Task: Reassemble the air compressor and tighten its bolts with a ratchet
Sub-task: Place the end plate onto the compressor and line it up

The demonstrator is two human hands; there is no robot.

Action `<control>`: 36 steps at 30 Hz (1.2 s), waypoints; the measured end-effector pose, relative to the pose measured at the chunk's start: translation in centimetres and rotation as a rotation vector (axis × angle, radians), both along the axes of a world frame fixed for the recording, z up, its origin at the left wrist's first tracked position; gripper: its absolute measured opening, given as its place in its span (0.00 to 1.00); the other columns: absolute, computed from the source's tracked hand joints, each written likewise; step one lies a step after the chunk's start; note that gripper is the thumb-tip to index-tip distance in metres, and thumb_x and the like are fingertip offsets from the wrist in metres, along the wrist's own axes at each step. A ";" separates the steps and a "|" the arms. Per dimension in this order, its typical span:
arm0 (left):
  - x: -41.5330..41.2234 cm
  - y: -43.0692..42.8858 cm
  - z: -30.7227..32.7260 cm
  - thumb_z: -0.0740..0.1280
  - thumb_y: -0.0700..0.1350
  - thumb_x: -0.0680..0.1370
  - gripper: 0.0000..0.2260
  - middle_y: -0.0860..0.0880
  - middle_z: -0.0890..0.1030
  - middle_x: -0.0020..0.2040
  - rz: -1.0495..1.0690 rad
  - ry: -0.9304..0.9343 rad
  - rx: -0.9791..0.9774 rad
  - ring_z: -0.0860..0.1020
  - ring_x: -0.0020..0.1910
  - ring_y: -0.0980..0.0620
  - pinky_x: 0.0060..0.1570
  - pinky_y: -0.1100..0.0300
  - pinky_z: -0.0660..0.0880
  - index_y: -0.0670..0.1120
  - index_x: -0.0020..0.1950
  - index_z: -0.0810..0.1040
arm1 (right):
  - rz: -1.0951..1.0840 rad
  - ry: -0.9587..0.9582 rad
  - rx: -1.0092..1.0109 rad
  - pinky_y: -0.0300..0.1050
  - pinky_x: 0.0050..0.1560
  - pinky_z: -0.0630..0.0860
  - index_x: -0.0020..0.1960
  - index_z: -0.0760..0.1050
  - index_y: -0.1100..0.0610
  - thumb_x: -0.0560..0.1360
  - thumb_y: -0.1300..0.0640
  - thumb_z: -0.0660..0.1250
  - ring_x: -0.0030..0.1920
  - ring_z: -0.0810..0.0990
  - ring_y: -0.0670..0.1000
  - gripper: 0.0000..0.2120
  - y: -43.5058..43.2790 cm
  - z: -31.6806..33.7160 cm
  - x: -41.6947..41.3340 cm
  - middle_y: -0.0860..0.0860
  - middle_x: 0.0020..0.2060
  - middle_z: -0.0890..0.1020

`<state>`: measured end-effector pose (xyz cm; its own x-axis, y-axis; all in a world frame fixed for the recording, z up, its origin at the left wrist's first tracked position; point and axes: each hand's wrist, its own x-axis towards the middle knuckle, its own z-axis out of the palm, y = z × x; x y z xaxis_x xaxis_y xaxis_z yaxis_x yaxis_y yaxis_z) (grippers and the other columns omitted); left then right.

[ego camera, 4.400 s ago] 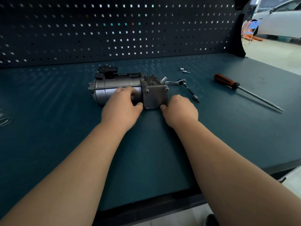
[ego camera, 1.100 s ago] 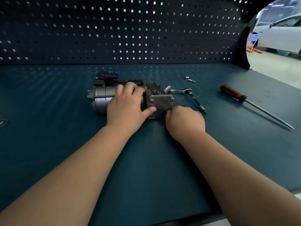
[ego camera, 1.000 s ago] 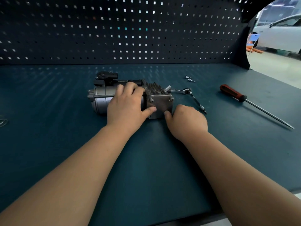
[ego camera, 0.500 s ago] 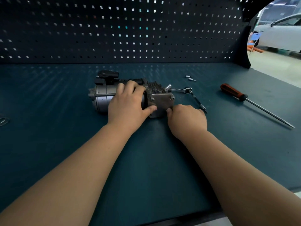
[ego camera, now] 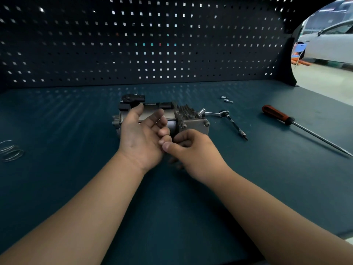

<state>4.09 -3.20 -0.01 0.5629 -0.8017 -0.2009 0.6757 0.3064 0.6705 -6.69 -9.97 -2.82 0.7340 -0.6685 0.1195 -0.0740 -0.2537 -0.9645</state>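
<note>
The air compressor [ego camera: 193,124] lies on its side on the dark teal bench, a grey motor cylinder with a finned head and a square end plate with bolts at its corners. My left hand [ego camera: 141,136] is lifted in front of the cylinder, palm turned up and to the right, fingers loosely curled and holding nothing. My right hand [ego camera: 194,150] is curled in front of the end plate, its thumb and fingertips meeting my left fingertips. Anything between those fingers is hidden. The ratchet [ego camera: 219,113] lies just right of the compressor with a thin extension bar [ego camera: 236,128] on it.
Two small metal pieces [ego camera: 226,99] lie behind the ratchet. A long screwdriver with a red and black handle [ego camera: 277,115] lies at the right. Wire rings [ego camera: 11,152] sit at the far left edge. A dark pegboard [ego camera: 152,44] walls off the back.
My left hand has let go of the motor cylinder and turned palm up. My right hand has come off the end plate's lower corner and moved left to meet the left fingertips.
</note>
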 end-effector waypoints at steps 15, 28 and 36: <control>0.2 -0.7 -2.5 0.66 0.40 0.76 0.05 0.57 0.76 0.37 0.412 -1.267 0.377 0.74 0.35 0.62 0.39 0.68 0.70 0.51 0.44 0.77 | -0.191 0.101 -0.331 0.45 0.44 0.81 0.38 0.75 0.45 0.73 0.57 0.72 0.37 0.83 0.44 0.09 -3.3 -1.1 -1.3 0.45 0.35 0.83; 2.8 -1.5 -4.0 0.72 0.58 0.70 0.41 0.49 0.52 0.77 0.325 -2.086 0.947 0.45 0.75 0.45 0.70 0.46 0.37 0.57 0.76 0.52 | -0.296 0.400 -0.505 0.42 0.41 0.73 0.41 0.72 0.48 0.73 0.53 0.68 0.44 0.78 0.52 0.05 -2.6 -1.3 0.3 0.49 0.43 0.80; 3.0 -0.5 -4.0 0.71 0.59 0.71 0.42 0.50 0.49 0.79 0.293 -2.103 0.900 0.44 0.77 0.47 0.71 0.49 0.38 0.56 0.77 0.51 | -0.353 0.439 -0.682 0.48 0.42 0.75 0.46 0.74 0.53 0.75 0.53 0.66 0.45 0.78 0.58 0.04 -1.6 -1.9 0.8 0.53 0.44 0.81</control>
<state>7.11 -3.71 -3.96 0.4371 -0.7610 0.4795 -0.8903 -0.4419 0.1103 -5.87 -11.62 -4.72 0.5714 -0.7508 0.3315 -0.5847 -0.6558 -0.4775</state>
